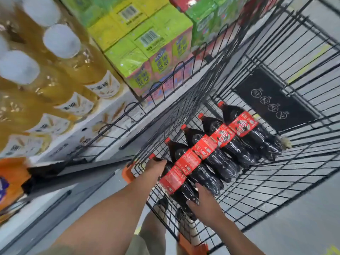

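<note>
Several large dark cola bottles with red caps and red labels lie side by side in a black wire shopping cart. The nearest cola bottle is held at both ends. My left hand grips its neck end by the cart's near left corner. My right hand holds its base, fingers spread over the dark plastic. The neighbouring cola bottles run away to the upper right, caps toward the shelf side.
A store shelf stands left of the cart, with white-capped amber tea bottles, white cartons and green-yellow drink cases. A black warning panel hangs on the cart's far end. Orange corner bumpers mark the cart's near edge. Grey floor lies at the right.
</note>
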A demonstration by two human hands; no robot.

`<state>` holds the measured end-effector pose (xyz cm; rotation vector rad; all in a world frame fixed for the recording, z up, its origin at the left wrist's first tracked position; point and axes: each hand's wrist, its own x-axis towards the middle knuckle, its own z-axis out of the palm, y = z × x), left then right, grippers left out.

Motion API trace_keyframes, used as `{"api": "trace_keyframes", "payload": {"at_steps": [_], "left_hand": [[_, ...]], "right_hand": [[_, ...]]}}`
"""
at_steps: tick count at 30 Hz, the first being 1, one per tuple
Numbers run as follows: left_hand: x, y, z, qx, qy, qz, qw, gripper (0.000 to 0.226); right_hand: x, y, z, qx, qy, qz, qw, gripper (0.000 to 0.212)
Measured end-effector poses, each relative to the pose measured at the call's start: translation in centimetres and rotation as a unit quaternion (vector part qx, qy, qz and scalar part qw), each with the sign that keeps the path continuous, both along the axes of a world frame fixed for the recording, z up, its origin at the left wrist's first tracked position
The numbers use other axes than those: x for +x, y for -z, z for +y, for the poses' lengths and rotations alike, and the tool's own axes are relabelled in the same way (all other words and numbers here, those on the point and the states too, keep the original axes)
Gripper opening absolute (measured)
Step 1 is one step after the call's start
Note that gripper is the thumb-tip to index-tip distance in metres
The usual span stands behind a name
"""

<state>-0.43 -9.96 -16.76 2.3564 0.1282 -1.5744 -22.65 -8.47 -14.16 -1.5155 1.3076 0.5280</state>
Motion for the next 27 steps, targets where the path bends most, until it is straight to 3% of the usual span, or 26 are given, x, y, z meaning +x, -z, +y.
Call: {"api": "trace_keyframes", "payload": {"at_steps": [5, 9, 12, 14, 15, 17, 20, 25, 27], "left_hand": [[0.7, 3.1, -1.1, 0.037, -0.006, 0.003, 0.999, 0.050], [1.1, 6.8, -0.7, 0.037, -0.078, 0.035, 0.996, 0.054], [3.8, 20.7, 4.3, 0.084, -0.083, 0.069, 0.991, 0.103], [5.3, 27.7, 7.3, 0.095, -0.114, 0.066, 0.987, 0.119], [5.2, 27.6, 7.4, 0.088, -0.123, 0.067, 0.986, 0.118], [3.4, 19.9, 5.0, 0.068, -0.120, 0.083, 0.987, 0.109], [1.0, 11.4, 1.7, 0.050, -0.089, 0.078, 0.992, 0.074], [0.3, 10.6, 0.3, 0.014, -0.143, 0.078, 0.987, 0.082], [-0.5, 8.2, -0.6, -0.007, -0.149, 0.069, 0.986, 0.065]], "right_hand": [[1.2, 2.4, -0.5, -0.004, -0.010, 0.013, 1.000, 0.069], [1.9, 4.4, -0.5, 0.011, 0.010, 0.013, 1.000, 0.064], [2.3, 5.2, 0.3, 0.030, 0.015, 0.015, 0.999, 0.063], [2.4, 5.2, 0.8, 0.029, 0.027, 0.012, 0.999, 0.060], [2.3, 5.2, 1.0, 0.028, 0.032, 0.013, 0.999, 0.061], [1.9, 5.3, 1.1, 0.023, 0.032, 0.017, 0.999, 0.069], [1.1, 5.1, 1.0, 0.026, 0.024, 0.019, 0.999, 0.079], [0.2, 5.5, 0.5, 0.030, 0.008, 0.030, 0.999, 0.099], [0.4, 5.8, 0.0, 0.025, 0.008, 0.030, 0.999, 0.102]]}}
